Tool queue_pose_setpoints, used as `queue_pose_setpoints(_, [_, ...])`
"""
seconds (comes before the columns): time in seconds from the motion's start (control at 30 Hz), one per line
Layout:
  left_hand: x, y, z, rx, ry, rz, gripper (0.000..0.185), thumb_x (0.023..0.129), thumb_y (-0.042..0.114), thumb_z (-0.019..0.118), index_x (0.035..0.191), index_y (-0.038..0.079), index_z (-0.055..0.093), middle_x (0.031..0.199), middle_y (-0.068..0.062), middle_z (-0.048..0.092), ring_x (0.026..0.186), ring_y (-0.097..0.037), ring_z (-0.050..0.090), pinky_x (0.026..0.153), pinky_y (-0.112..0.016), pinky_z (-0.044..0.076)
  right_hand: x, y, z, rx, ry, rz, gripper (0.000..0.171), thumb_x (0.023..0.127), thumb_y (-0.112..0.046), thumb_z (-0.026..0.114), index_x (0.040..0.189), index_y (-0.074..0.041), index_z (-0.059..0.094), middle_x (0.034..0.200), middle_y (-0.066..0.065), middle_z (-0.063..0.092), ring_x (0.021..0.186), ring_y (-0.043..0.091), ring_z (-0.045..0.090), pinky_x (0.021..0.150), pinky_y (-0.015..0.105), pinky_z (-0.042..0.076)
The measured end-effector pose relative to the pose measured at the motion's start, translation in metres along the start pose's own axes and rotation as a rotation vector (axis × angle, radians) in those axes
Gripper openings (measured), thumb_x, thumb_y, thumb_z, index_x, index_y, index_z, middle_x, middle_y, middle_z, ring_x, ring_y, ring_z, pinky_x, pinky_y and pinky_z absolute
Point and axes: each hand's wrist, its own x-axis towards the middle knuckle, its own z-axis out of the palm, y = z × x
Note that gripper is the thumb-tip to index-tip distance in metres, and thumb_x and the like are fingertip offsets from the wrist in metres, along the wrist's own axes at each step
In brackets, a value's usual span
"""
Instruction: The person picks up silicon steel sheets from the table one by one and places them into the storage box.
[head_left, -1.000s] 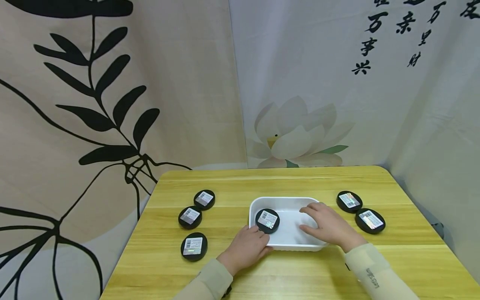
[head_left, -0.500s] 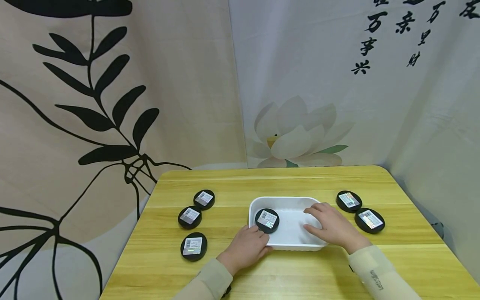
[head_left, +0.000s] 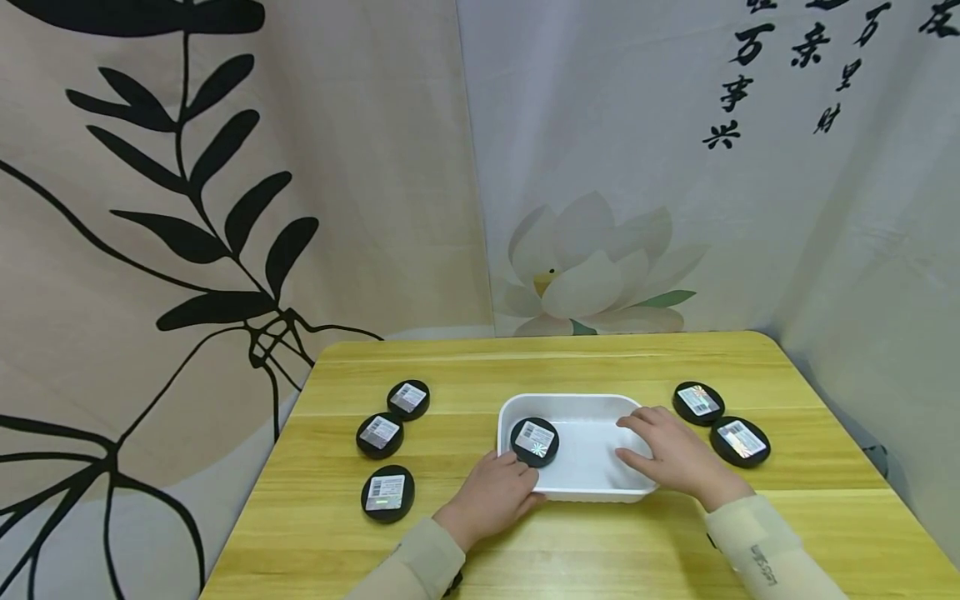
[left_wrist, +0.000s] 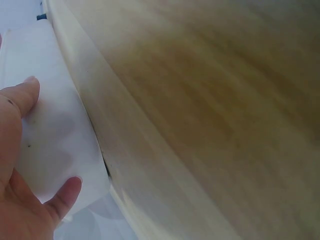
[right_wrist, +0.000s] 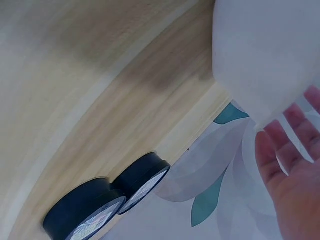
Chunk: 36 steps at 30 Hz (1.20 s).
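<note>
A white rectangular tray point(head_left: 592, 467) sits on the wooden table. Inside its left end lies a round, flat black container point(head_left: 534, 442) with a white barcode label. My left hand point(head_left: 495, 496) holds the tray's front-left corner; in the left wrist view, a thumb point(left_wrist: 25, 97) and a finger point(left_wrist: 67, 192) lie against its outer wall. My right hand point(head_left: 678, 454) is over the tray's right rim, fingers apart and loosely bent, holding nothing. In the right wrist view its fingertips point(right_wrist: 267, 137) are right by the tray's edge point(right_wrist: 260, 60).
To the left are three similar black containers, one at the back point(head_left: 408, 400), one in the middle point(head_left: 380, 435) and one nearer point(head_left: 387, 493). Two more, a farther one point(head_left: 698, 403) and a nearer one point(head_left: 739, 442), sit close together at right. A printed curtain point(head_left: 375, 167) hangs behind the table.
My right hand has drifted a little to the right, its fingers drawing back toward the tray's right rim. The left hand, tray and black containers keep their places.
</note>
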Motion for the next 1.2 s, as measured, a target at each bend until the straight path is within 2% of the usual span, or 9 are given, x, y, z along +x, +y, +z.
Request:
queue_pose_setpoints(0.3, [0.000,0.000,-0.001,0.012,0.009,0.000,0.035,0.101,0.055,0.052,0.085,0.024,0.059,0.090,0.012,0.069,0.080,-0.010,0.051,0.074,-0.027,0.039,-0.004,0.004,0.000,0.006,0.021,0.007,0.040,0.091,-0.034,0.074,0.121,-0.009,0.069,0.119,0.012,0.067,0.115,0.034,0.061,0.098,0.054,0.049])
queue_pose_setpoints(0.57, [-0.001,0.000,-0.002,0.000,-0.024,-0.011,0.035,0.102,0.054,0.050,0.087,0.024,0.061,0.092,0.011,0.070,0.082,-0.011,0.052,0.077,-0.029,0.042,-0.008,0.008,-0.001,0.001,0.004,0.056,0.039,0.092,-0.035,0.073,0.122,-0.009,0.069,0.120,0.012,0.067,0.114,0.033,0.060,0.097,0.053,0.050])
queue_pose_setpoints(0.77, [-0.001,0.000,-0.002,0.005,-0.007,-0.007,0.035,0.101,0.054,0.051,0.087,0.024,0.061,0.091,0.011,0.070,0.082,-0.011,0.053,0.078,-0.029,0.043,-0.011,0.010,-0.003,0.002,-0.020,0.085,0.044,0.093,-0.037,0.071,0.126,-0.008,0.066,0.124,0.013,0.066,0.114,0.033,0.059,0.098,0.054,0.049])
queue_pose_setpoints(1.0, [-0.001,0.001,-0.003,0.005,-0.014,-0.012,0.036,0.102,0.054,0.050,0.087,0.024,0.061,0.090,0.011,0.070,0.083,-0.011,0.053,0.078,-0.029,0.043,-0.015,0.016,-0.004,0.007,0.018,0.071,0.043,0.093,-0.036,0.071,0.125,-0.007,0.066,0.124,0.013,0.066,0.116,0.035,0.059,0.101,0.055,0.046])
queue_pose_setpoints(1.2, [0.000,0.002,-0.005,0.010,-0.015,-0.011,0.034,0.102,0.054,0.050,0.086,0.025,0.061,0.090,0.012,0.069,0.083,-0.010,0.053,0.078,-0.028,0.043,-0.019,0.022,-0.006,0.002,0.009,0.081,0.041,0.094,-0.035,0.071,0.124,-0.007,0.067,0.124,0.013,0.066,0.116,0.036,0.060,0.100,0.056,0.047])
